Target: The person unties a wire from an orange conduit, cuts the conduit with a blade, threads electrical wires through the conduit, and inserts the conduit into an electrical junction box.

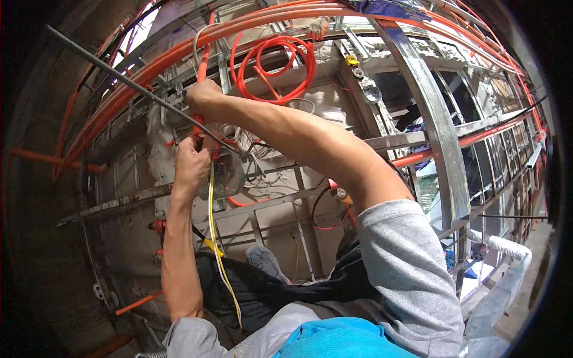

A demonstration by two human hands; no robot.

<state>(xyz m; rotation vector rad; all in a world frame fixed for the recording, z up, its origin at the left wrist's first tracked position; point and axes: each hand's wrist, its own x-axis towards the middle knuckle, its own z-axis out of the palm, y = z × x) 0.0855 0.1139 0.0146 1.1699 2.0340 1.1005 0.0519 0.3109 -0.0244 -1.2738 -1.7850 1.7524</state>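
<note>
My right hand [205, 97] is closed around an orange corrugated conduit [203, 64], which runs up and away from it. Just below, my left hand [194, 164] is closed, its thumb side by the conduit's lower stretch. Yellow and white wires [211, 209] hang from beside the left thumb, down past my forearm to my lap. The fingers hide where wires and conduit meet. A thin grey metal rod [131, 83] slants across in front of the conduit, between both hands. Near the left hand lies a tangle of white cable [245, 140].
A coil of orange tubing [276, 68] lies beyond my right forearm. Long orange conduits [256, 17] arch across the top. Right of my arm, a wide metal stud [427, 113] crosses the frame. A yellow level [352, 61] sits behind it. My shoe [267, 264] stands among metal bars below.
</note>
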